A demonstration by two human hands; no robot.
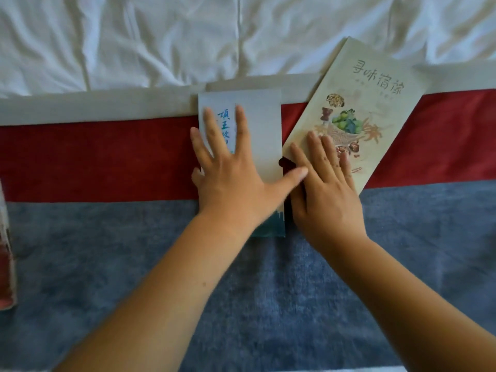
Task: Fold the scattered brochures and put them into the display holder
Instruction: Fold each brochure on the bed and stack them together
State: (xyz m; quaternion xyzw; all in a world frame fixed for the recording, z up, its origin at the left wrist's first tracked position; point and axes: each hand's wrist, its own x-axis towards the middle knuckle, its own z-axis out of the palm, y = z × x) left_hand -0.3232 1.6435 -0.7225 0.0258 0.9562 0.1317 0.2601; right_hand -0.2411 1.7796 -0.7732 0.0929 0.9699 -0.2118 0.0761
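Note:
A folded pale blue brochure (pixel 261 122) with blue characters lies upright in the middle of the bed runner. My left hand (pixel 230 170) presses flat on it, fingers spread, thumb reaching past its right edge. Just to the right lies a cream brochure (pixel 367 103) with food pictures, tilted clockwise, its top corner on the white sheet. My right hand (pixel 324 183) rests flat on the cream brochure's lower left part, fingers together. The two hands touch at the thumb. The display holder may be the object at the far left edge (pixel 5 251); only a sliver shows.
The brochures lie on a striped bed runner (pixel 107 157) with a cream band, a red band and a blue band. A rumpled white sheet (pixel 161 36) covers the bed beyond it.

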